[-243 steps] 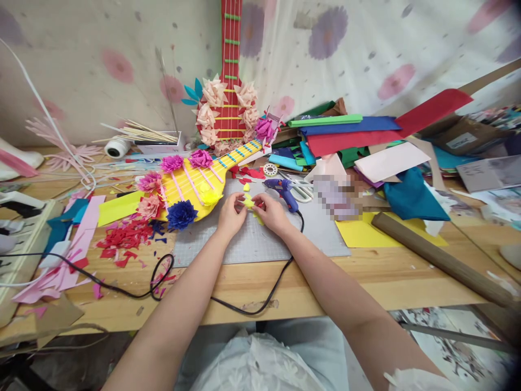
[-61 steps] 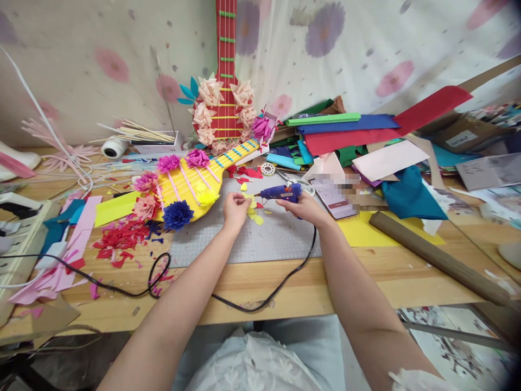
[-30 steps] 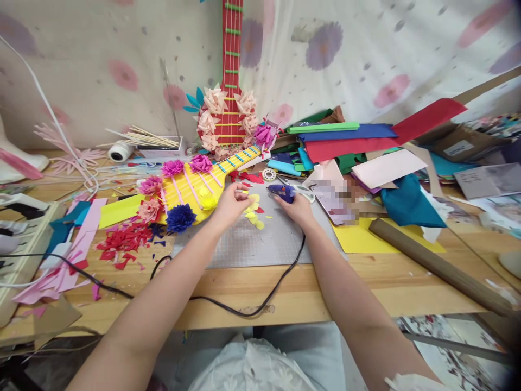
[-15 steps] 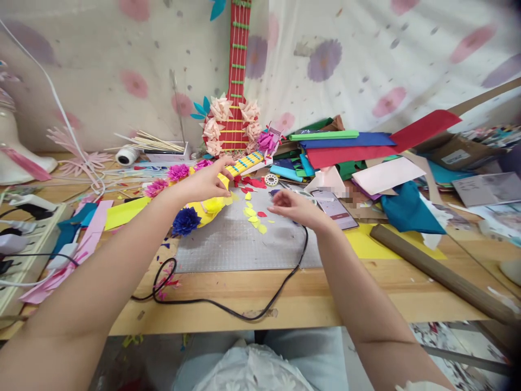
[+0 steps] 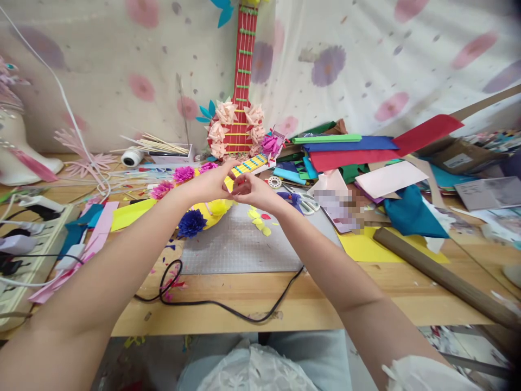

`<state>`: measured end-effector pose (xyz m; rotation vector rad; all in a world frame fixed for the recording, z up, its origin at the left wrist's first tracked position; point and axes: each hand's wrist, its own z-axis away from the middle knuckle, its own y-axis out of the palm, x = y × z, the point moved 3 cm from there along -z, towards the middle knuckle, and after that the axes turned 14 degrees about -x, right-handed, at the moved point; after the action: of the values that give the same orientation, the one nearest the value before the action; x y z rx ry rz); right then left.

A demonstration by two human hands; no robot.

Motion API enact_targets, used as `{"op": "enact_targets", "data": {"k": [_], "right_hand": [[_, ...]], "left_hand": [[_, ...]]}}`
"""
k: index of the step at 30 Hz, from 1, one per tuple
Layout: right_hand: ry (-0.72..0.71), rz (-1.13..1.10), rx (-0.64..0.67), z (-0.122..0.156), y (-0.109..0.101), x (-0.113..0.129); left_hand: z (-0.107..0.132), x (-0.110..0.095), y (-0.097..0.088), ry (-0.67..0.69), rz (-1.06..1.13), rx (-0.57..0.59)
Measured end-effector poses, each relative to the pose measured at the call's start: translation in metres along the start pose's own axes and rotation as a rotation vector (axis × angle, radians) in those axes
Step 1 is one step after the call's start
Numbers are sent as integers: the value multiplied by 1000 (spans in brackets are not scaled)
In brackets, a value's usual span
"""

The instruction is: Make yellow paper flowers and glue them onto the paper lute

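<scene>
A yellow paper guitar [image 5: 220,208] with a blue-striped neck lies on the grey cutting mat [image 5: 236,250]. Paper flowers cover its body, among them a dark blue one [image 5: 191,223]. My left hand [image 5: 214,183] is bent over the guitar where neck meets body, thumb and fingers curled. From the right, my right hand [image 5: 254,191] reaches across, its curled fingertips meeting the left ones. Anything between the fingertips is hidden. Yellow paper petals [image 5: 259,221] lie just below my right hand. A blue tool [image 5: 290,199] rests beside the right wrist, near scissors [image 5: 309,204].
A red paper guitar [image 5: 240,127] with pale flowers stands against the curtain. Coloured paper sheets [image 5: 354,152] are heaped at the back right. A black cord [image 5: 220,305] loops along the front edge. A power strip [image 5: 40,260] sits left, a brown roll [image 5: 439,274] right.
My right hand has moved left from beside the petals to my left hand, uncovering the blue tool and scissors. My left hand's fingers have drawn in, still over the yellow guitar.
</scene>
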<state>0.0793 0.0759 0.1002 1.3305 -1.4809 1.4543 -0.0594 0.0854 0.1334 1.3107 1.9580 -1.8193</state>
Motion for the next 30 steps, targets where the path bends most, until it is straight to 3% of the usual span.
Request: {"op": "enact_targets", "data": {"k": [4,8,13,19,23,26,30], "right_hand": [[-67,193,-47,-8,7,0],[-63,226,-88,-17,11,-2],[84,91,-107,-23,13,-7],[279,-117,-120,-25,11,-15],[320,-121,-159,-28,2,-27],[341,-90,-178,-30,-3,-37],[335,-23,-165,-32,-5,-41]], "left_hand": [[-1,10,-3,-12,17,2],[-2,19,-9,-48,25,-35],[0,33,-15,-110,86,-118],[13,54,-13,-261,30,-295],[20,51,1,-336,86,-183],[20,43,10,-264,11,-79],[18,39,15,-192,-51,-31]]}}
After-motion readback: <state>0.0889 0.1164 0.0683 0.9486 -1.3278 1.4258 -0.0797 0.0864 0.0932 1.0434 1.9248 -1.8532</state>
